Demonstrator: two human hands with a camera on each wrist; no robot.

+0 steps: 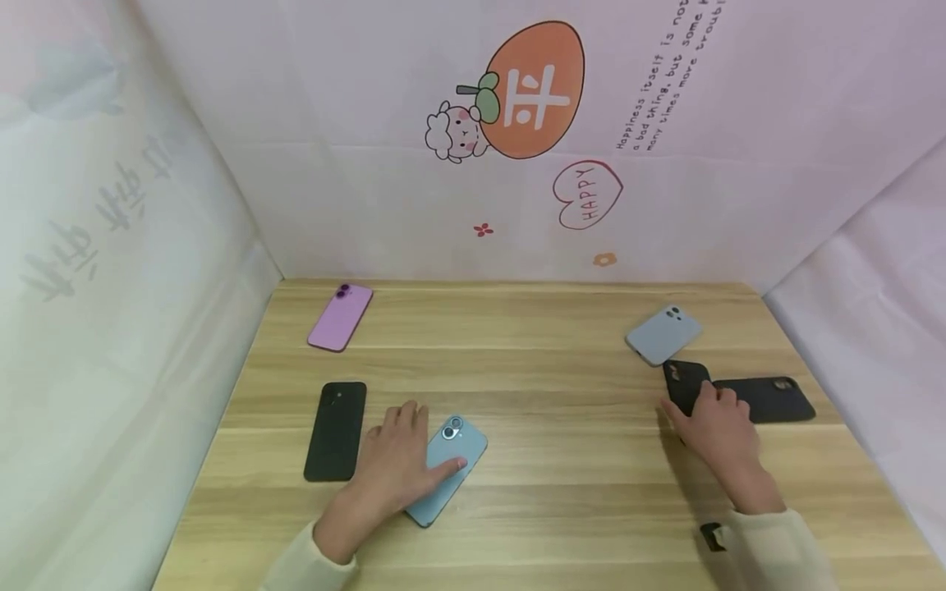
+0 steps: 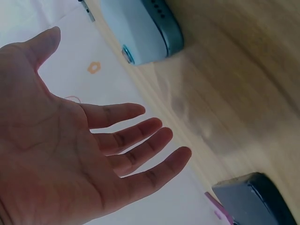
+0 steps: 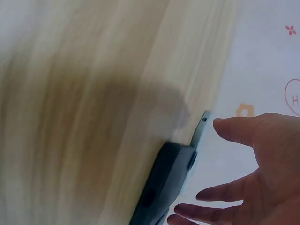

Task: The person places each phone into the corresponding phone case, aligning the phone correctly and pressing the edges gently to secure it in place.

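My left hand is above the table, its thumb overlapping a light blue phone in the head view. In the left wrist view the palm faces up the frame with fingers spread and nothing in them; the light blue phone appears apart from it. To that hand's left lies a black phone. My right hand hovers over a black phone case, covering its lower part. The right wrist view shows thumb and fingers apart, holding nothing, beside the black case.
A second black case lies right of the right hand. Behind it is a pale blue-grey phone. A purple phone lies at the back left. White printed cloth walls the wooden table at back and sides.
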